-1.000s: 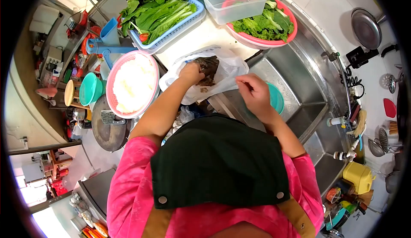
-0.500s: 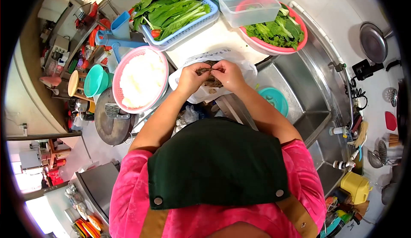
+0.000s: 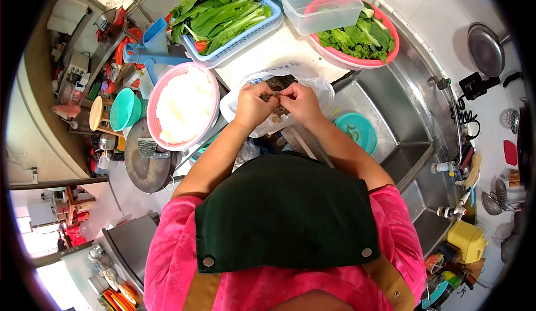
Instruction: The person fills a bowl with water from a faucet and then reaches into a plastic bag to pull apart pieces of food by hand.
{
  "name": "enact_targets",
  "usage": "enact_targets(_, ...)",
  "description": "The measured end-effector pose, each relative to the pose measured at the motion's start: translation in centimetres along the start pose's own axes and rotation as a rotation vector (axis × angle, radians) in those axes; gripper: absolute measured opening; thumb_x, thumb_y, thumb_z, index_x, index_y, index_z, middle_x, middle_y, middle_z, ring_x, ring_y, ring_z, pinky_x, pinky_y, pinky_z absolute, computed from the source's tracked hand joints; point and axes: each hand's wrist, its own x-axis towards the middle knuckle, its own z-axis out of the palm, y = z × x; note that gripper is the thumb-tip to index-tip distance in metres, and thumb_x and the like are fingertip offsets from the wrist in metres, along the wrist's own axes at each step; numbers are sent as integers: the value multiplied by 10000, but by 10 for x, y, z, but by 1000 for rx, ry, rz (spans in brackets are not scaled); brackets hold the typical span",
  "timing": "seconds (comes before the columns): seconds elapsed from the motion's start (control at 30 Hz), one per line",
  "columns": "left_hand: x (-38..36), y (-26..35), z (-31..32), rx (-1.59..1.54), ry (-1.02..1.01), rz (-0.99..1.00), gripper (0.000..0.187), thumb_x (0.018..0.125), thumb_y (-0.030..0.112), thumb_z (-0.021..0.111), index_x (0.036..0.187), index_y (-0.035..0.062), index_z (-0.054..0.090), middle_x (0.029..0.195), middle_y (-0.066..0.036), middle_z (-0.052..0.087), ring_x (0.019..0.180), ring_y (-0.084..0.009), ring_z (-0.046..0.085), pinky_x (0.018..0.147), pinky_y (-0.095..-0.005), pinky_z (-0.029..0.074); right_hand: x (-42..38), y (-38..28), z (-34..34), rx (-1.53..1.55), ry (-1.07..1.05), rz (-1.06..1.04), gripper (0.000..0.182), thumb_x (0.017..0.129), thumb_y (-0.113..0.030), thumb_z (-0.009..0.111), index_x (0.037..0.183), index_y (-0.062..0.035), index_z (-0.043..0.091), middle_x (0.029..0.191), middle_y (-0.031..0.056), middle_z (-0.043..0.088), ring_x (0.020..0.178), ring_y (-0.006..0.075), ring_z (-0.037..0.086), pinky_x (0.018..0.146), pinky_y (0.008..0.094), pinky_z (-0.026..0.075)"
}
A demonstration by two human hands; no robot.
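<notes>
Pinching a small brown piece between their fingertips, the left hand and right hand meet over the open plastic bag, dark brown contents below; a loose pinch could drop the piece, and a wrist pressing the limp rim might fold it inward over the contents

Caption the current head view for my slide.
Left hand and right hand pinch a small item over an open white bag, beside a steel sink holding a teal bowl.
</notes>
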Motion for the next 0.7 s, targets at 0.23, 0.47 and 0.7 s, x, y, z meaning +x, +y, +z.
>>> enact_targets(0.23, 0, -4, 4, -7, 3, 64, 128, 542, 70, 651, 561, 64, 525, 535, -84, 535, 539, -276, 495, 613, -354, 409, -4, -19, -6, -383, -26, -332, 61, 687, -66, 581, 707, -40, 530, 683, 110, 566, 636, 304, 549, 539, 361, 433)
enact_targets(0.47, -5, -10, 8, 5, -17, 46, 115, 548, 81, 652, 551, 73, 538, 534, -79, 533, 557, -272, 497, 655, -345, 406, -7, -22, -11, -564, -27, -569, 48, 692, -67, 549, 677, -52, 506, 638, 92, 524, 622, 286, 526, 515, 385, 417)
enact_targets(0.7, -5, -3, 1, 49, -52, 147, 98, 551, 73, 638, 539, 85, 541, 542, -66, 547, 533, -246, 506, 726, -322, 381, -10, -21, -11, -624, -30, -709, 73, 687, -62, 533, 648, -66, 471, 617, 81, 500, 602, 271, 508, 506, 373, 416)
